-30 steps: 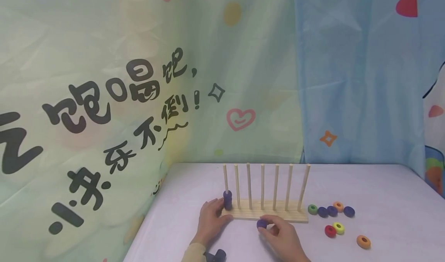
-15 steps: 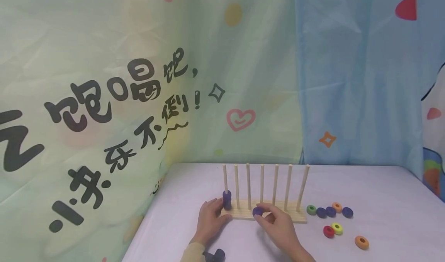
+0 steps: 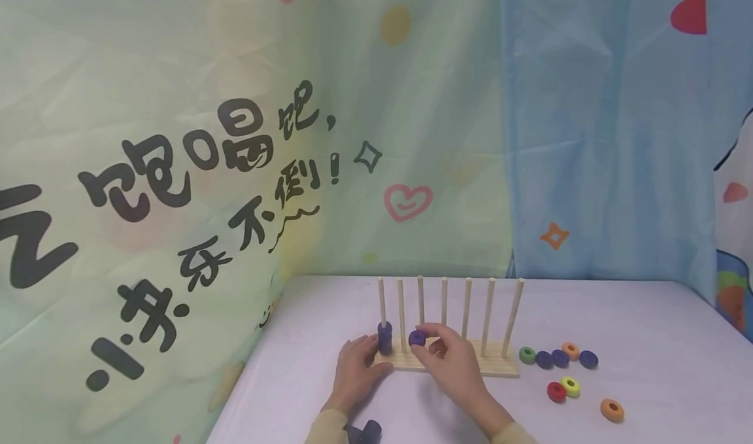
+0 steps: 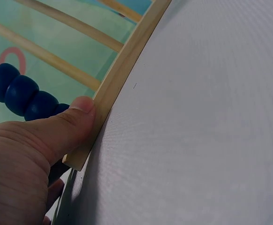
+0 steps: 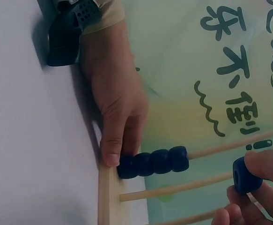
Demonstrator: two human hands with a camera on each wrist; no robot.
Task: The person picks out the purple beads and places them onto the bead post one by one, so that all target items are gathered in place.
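A wooden peg rack (image 3: 500, 367) stands on the table with a row of upright pegs. Several dark blue beads (image 5: 155, 161) are stacked on its leftmost peg; the other pegs look bare. My left hand (image 3: 355, 373) grips the left end of the rack's base, its thumb (image 4: 82, 105) on the front edge beside the stack and its fingers partly hidden behind. Between thumb and fingers, my right hand (image 3: 453, 362) pinches one more blue bead (image 5: 246, 174). That bead is above the base, in front of the third peg from the left in the head view.
Right of the rack lie loose beads: a green one (image 3: 527, 355), several blue ones (image 3: 588, 359), a red one (image 3: 556, 392), a yellow one (image 3: 570, 386) and orange ones (image 3: 612, 410). A printed curtain (image 3: 412, 136) hangs behind the table. A dark wrist device (image 3: 363, 432) sits by the left sleeve.
My right hand has lifted the blue bead from in front of the rack, up and leftward towards the left-hand pegs. The left hand has kept its hold on the base.
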